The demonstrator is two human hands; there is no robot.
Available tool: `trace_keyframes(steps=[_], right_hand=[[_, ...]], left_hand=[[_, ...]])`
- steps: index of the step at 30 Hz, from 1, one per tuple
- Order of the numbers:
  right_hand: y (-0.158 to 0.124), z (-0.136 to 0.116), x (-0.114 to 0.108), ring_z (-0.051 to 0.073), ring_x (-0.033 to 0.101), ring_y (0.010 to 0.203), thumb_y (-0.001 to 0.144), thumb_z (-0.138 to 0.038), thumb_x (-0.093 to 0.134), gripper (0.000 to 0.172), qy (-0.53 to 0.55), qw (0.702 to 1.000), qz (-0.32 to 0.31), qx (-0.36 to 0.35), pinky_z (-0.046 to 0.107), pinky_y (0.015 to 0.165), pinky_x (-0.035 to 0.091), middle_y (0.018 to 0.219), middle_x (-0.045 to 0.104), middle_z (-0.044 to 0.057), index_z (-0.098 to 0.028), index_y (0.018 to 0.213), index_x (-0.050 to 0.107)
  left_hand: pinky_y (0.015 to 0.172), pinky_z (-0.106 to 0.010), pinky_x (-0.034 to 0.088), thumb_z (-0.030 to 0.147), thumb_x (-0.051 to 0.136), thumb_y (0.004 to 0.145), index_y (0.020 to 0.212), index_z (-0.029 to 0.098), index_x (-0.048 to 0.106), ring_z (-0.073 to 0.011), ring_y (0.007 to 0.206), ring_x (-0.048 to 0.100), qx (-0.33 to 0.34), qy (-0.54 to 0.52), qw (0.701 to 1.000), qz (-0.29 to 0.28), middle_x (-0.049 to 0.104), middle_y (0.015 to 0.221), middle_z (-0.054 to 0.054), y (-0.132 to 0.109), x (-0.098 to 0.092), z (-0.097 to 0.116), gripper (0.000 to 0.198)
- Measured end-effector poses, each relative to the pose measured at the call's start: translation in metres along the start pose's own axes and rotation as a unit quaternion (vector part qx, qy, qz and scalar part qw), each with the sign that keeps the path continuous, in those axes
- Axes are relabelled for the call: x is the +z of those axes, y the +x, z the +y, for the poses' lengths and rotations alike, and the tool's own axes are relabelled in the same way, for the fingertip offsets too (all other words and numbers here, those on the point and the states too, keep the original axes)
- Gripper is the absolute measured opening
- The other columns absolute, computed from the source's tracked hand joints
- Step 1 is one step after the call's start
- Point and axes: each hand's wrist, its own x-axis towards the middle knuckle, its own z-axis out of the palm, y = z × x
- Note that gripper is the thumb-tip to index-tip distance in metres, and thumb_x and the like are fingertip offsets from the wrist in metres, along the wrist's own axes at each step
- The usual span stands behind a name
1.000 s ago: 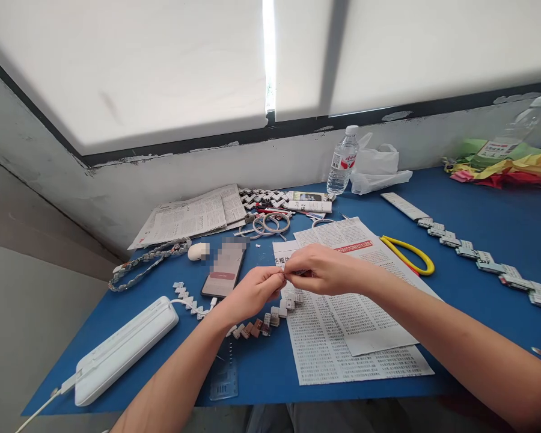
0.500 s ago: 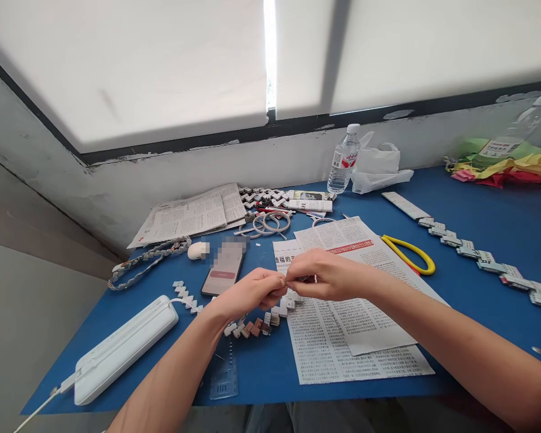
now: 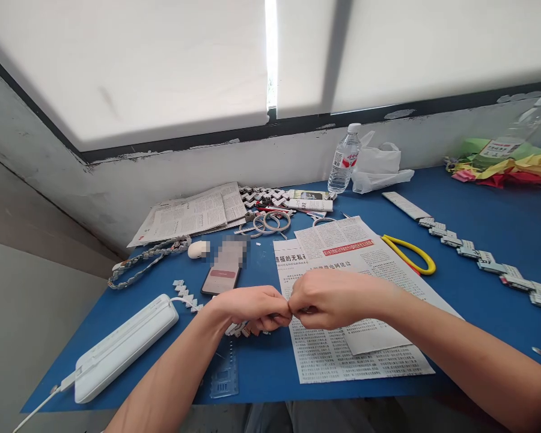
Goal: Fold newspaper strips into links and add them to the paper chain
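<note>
My left hand [image 3: 252,307] and my right hand [image 3: 329,297] meet knuckle to knuckle low over the blue table [image 3: 478,228], both with fingers curled shut. Between them they pinch the end of a folded-paper chain [image 3: 243,329], whose brown and white links peek out under my left hand. What exactly sits inside the fingers is hidden. Printed newspaper sheets [image 3: 342,300] lie under my right hand.
A phone [image 3: 223,267], a white power strip [image 3: 121,349] and a clear ruler [image 3: 224,379] lie at left. Yellow-handled scissors [image 3: 410,252], a long paper chain [image 3: 478,255], a water bottle [image 3: 344,159], tape rings [image 3: 270,222], folded newspaper [image 3: 193,216] and coloured paper [image 3: 509,165] lie around.
Both hands have dropped toward me and down onto the table, closing into fists. The chain end they held up has gone down with them, mostly hidden under my left hand.
</note>
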Motion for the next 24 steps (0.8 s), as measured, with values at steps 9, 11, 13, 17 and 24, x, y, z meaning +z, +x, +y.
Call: trace_keyframes(steps=[9,11,13,17,24], right_hand=[[-0.007,0.051,-0.004,0.018,0.059,0.064,0.087,-0.017,0.045,0.025,-0.068,0.964,0.064,0.248,0.025,0.054,0.037,0.074,0.068,0.006,-0.019,0.084,0.070],[-0.003,0.064,0.002,0.022,0.064,0.080,0.088,-0.019,0.047,0.027,-0.057,0.963,0.063,0.257,0.027,0.064,0.043,0.089,0.069,0.009,-0.020,0.101,0.071],[0.000,0.070,0.009,0.026,0.063,0.093,0.087,-0.021,0.052,0.033,-0.041,0.963,0.056,0.262,0.030,0.073,0.046,0.101,0.067,0.011,-0.021,0.116,0.066],[0.001,0.065,0.016,0.028,0.060,0.103,0.083,-0.016,0.055,0.037,0.003,0.961,0.127,0.245,0.037,0.086,0.046,0.110,0.062,0.013,-0.019,0.119,0.065],[-0.003,0.038,0.024,0.015,0.058,0.064,0.086,-0.044,0.057,0.029,0.374,0.881,0.235,0.167,0.026,0.057,0.046,0.069,0.066,0.003,-0.017,0.081,0.064]], left_hand=[[0.046,-0.023,0.016,0.046,0.049,0.090,0.089,0.017,0.056,-0.0084,0.051,0.018,0.133,-0.062,0.988,0.041,0.026,0.061,0.007,-0.010,0.008,0.009,0.030],[0.048,-0.023,0.018,0.046,0.049,0.090,0.095,0.015,0.057,-0.0084,0.054,0.019,0.160,-0.061,0.982,0.074,0.028,0.064,0.006,-0.009,0.007,0.009,0.032],[0.050,-0.024,0.019,0.046,0.050,0.090,0.094,0.014,0.057,-0.0085,0.055,0.019,0.170,-0.064,0.980,0.085,0.029,0.066,0.005,-0.008,0.006,0.007,0.033],[0.052,-0.025,0.021,0.050,0.049,0.089,0.089,0.014,0.055,-0.0083,0.055,0.022,0.179,-0.048,0.977,0.107,0.035,0.067,0.004,-0.002,0.006,0.005,0.037],[0.048,-0.023,0.022,0.061,0.044,0.087,0.085,0.017,0.050,-0.0071,0.049,0.026,0.173,0.033,0.966,0.188,0.038,0.056,0.008,0.012,0.008,-0.001,0.045]])
